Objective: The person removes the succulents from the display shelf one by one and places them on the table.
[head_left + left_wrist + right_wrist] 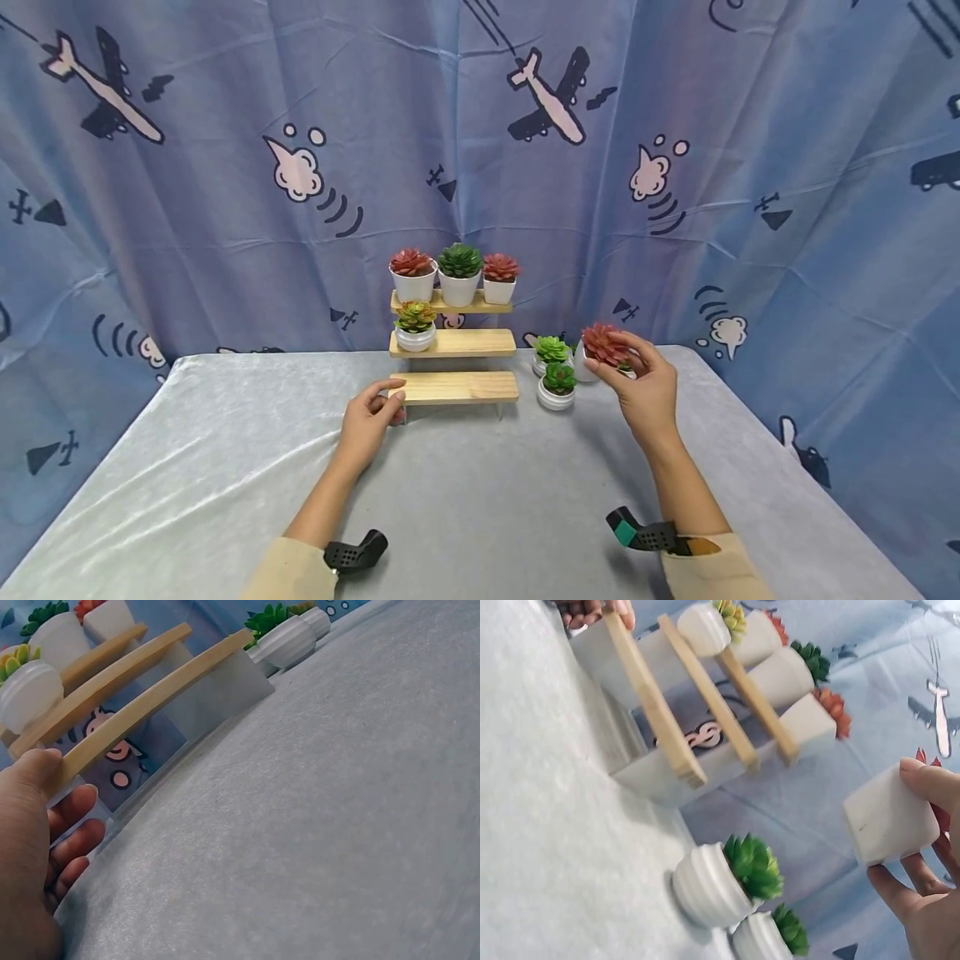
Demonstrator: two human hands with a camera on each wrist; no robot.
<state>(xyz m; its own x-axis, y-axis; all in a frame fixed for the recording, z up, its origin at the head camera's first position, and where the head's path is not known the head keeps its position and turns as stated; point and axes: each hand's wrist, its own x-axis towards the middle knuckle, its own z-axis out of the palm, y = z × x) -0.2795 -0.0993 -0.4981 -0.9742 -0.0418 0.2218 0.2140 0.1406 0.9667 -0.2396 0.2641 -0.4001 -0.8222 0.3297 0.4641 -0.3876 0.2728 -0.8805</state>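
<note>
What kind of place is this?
Probably a tabletop display spot, likely indoors: a pale table, a plane-patterned curtain behind it, and a small wooden shelf holding potted plants.

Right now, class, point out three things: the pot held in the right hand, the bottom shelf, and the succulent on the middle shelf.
Held white pot [889, 816]: right wrist view, on its side wall.
Bottom shelf [459, 385]: head view, on its bare top face.
Middle-shelf succulent [416, 316]: head view, on its leaves.

Head view high, facing forward-down; wrist views low, close, tilted; wooden shelf [453, 388] common to all
</note>
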